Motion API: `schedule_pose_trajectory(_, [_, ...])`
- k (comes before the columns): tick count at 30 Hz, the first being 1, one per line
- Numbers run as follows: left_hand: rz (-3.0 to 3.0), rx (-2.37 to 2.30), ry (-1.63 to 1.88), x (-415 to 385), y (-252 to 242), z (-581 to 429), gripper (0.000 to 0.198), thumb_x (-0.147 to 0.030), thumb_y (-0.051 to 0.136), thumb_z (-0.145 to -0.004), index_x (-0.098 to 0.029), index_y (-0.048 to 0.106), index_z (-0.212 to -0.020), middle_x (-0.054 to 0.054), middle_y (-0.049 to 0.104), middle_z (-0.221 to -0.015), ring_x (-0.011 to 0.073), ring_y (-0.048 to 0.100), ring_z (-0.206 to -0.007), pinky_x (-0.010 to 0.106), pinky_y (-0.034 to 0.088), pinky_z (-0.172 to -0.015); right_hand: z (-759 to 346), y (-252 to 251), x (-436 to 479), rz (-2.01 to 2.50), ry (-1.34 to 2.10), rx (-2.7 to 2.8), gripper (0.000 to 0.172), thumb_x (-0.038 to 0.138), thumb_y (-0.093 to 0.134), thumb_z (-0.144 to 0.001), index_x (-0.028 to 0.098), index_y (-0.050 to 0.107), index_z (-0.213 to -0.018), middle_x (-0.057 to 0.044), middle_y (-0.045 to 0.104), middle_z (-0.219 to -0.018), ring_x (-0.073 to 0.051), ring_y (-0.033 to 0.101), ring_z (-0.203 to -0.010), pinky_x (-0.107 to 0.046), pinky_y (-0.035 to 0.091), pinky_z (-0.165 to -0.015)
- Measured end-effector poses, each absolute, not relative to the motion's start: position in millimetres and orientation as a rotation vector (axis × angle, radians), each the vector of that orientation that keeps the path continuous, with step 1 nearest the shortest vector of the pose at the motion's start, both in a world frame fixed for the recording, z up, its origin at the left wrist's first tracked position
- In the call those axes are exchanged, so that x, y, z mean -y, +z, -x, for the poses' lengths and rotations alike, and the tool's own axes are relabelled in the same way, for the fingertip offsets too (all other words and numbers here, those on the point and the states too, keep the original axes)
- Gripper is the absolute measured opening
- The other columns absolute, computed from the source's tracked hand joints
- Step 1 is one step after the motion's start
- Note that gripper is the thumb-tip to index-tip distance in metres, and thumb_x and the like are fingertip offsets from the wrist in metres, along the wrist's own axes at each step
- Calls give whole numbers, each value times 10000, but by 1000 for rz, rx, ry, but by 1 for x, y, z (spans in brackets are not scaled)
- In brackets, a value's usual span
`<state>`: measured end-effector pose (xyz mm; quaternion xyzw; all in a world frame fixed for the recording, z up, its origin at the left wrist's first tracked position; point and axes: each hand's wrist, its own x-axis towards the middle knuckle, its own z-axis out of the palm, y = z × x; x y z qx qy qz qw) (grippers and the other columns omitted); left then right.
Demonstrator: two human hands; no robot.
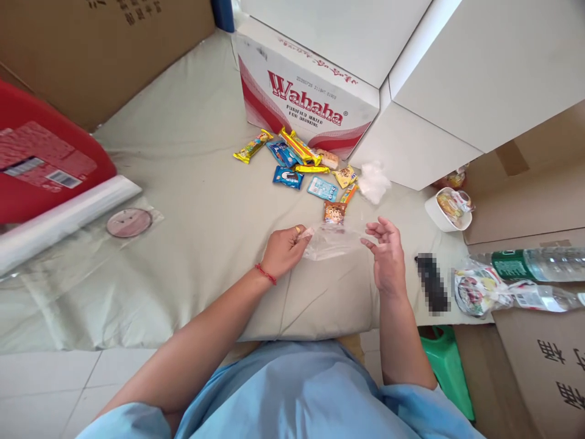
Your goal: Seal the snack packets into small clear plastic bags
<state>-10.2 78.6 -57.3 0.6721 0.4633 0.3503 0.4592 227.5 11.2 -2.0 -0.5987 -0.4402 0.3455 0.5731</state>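
My left hand (286,249), with a red string bracelet and a ring, pinches one end of a clear plastic bag (333,242) above the cloth-covered table. At the other end of the bag, my right hand (387,255) has its fingers apart; whether a fingertip touches the plastic I cannot tell. Just beyond the bag lies a brown snack packet (335,213). Behind it is a loose pile of wrapped snacks: a light-blue packet (322,188), a dark-blue packet (287,177), a yellow stick-shaped packet (253,146) and several others. A crumpled white plastic bundle (373,182) is beside them.
A Wahaha water carton (306,91) stands behind the snacks. At left are a red container (50,152) and a plastic roll (68,222). On the right are a white bowl of snacks (434,210), a blurred dark object (433,283) and plastic bottles (548,264).
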Motion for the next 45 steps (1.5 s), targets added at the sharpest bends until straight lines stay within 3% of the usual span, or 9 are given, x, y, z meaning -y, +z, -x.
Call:
schedule_pose_trajectory(6, [-1296,-1220,998,-82,-59,12,547,-650,447,-955,-200,661,-730,-36,410,-556,141,402,-559,286,306,-565,-226,-19,-1,1616,745,927,379,460,808,-790,220,692,-1059,38,607,-755,-124,530,-649,-270,471,-644])
schedule_pose_trajectory(10, [-1057,-1240,1111,-86,-59,11,491,-635,519,-933,-196,681,-787,-35,448,-588,135,422,-571,277,343,-569,-239,-36,17,1601,810,720,368,462,870,-710,210,664,-881,39,597,-758,-105,499,-630,-229,430,-557])
schedule_pose_trajectory(17, [-821,-1088,1178,-95,-49,16,320,-510,701,-779,-213,586,-811,-8,620,-766,120,579,-676,247,495,-633,-243,-34,40,1650,1125,765,417,532,878,-729,218,620,-819,23,654,-752,-113,535,-609,-229,449,-538])
schedule_pose_trajectory(21, [-749,-1098,1076,-94,-41,18,359,-548,675,-837,-226,531,-776,-60,489,-594,83,424,-440,220,324,-389,-246,-28,45,1618,1217,762,433,545,898,-717,220,650,-859,-9,719,-862,-150,654,-696,-264,539,-600])
schedule_pose_trajectory(26, [-765,-1156,982,-72,-35,30,485,-671,635,-885,-216,566,-730,-59,460,-478,79,350,-345,241,252,-346,-257,-29,56,1619,1197,857,366,521,834,-815,220,693,-970,11,704,-773,-117,599,-560,-244,493,-526])
schedule_pose_trajectory(30, [-894,-1265,1002,-42,-38,49,551,-698,645,-875,-197,630,-646,10,591,-559,127,525,-516,257,406,-473,-271,-17,66,1661,1374,1207,313,482,813,-843,210,761,-991,-9,728,-796,-147,648,-674,-283,555,-645])
schedule_pose_trajectory(35, [-975,-1165,939,-17,-47,72,446,-648,754,-816,-211,774,-899,56,771,-927,217,675,-899,338,545,-837,-300,4,53,1622,1481,1539,323,434,824,-840,247,811,-1104,-72,787,-1125,-233,713,-1025,-374,575,-910])
schedule_pose_trajectory(40, [-938,-1098,931,-6,-48,74,389,-588,828,-775,-226,765,-903,68,782,-966,228,694,-936,369,551,-891,-303,-17,6,1671,1017,1009,393,601,805,-788,226,786,-903,-16,743,-819,-181,654,-758,-313,537,-719])
schedule_pose_trajectory(45, [-999,-1083,877,2,-48,70,350,-532,825,-783,-206,721,-860,51,749,-882,191,662,-817,344,552,-811,-259,-32,-30,1657,877,1333,244,469,775,-847,226,778,-841,-7,720,-800,-162,607,-733,-287,489,-707])
